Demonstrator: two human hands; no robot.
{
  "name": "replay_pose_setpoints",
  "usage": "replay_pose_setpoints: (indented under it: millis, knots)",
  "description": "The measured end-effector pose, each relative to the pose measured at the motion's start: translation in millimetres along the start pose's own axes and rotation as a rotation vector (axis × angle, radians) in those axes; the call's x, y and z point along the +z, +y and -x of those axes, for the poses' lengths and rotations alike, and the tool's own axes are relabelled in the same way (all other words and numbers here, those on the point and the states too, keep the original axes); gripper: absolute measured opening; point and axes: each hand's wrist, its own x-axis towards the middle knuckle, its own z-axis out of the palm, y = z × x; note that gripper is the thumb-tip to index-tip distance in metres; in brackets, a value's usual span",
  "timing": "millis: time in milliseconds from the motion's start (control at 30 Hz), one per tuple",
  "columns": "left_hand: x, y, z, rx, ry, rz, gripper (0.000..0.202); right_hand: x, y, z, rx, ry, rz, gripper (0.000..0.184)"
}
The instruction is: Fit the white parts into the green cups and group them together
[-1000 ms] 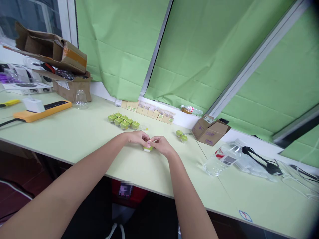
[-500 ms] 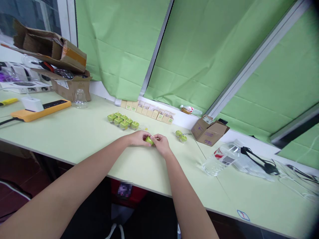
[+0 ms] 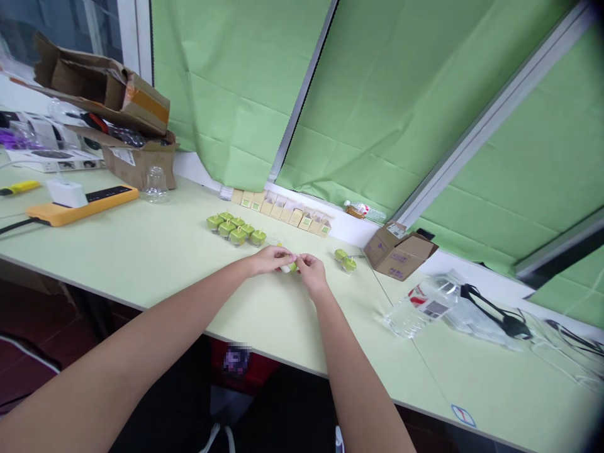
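Close together over the middle of the table (image 3: 264, 308), both hands are closed on one small green block-shaped piece (image 3: 293, 267). A white patch shows on its left side, and fingers cover much of the rest. My left hand (image 3: 272, 259) grips from the left, with thumb and fingers meeting near its top. From the right, my right hand (image 3: 311, 272) pinches it. Just beyond them stands a cluster of similar green pieces (image 3: 238, 236) with small yellowish tips, seemingly in clear cups. Two more green pieces (image 3: 348, 263) sit to the right.
Small tan boxes (image 3: 296, 217) line the wall. An open carton (image 3: 396, 251) and a large clear bottle (image 3: 419, 308) stand to the right. On the left are an orange power strip (image 3: 99, 204), a clear jar (image 3: 156, 185) and stacked cardboard boxes (image 3: 136, 160).
The green piece has been turned in my hands, so a white patch now shows. My left fingers have shifted over its top. The camera view has moved slightly.
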Motion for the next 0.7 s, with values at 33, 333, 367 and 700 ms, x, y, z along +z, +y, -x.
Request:
replay_pose_setpoints:
  millis: [33, 333, 367, 700]
  knots:
    - [1.0, -1.9, -1.3, 0.017, 0.004, 0.027, 0.051, 0.8, -0.2, 0.3, -0.028, 0.005, 0.007, 0.036]
    - [2.8, 1.5, -1.7, 0.004, -0.004, 0.081, 0.05, 2.7, -6.3, 3.5, -0.112, 0.038, 0.028, 0.036]
    - [3.1, 2.1, -2.0, -0.017, 0.003, 0.076, 0.051, 2.6, -6.6, 3.1, -0.104, 0.041, 0.018, 0.037]
    - [-12.3, -13.2, -15.5, 0.219, 0.413, -0.598, 0.053, -6.6, 1.5, -8.4, 0.052, 0.355, -0.273, 0.035]
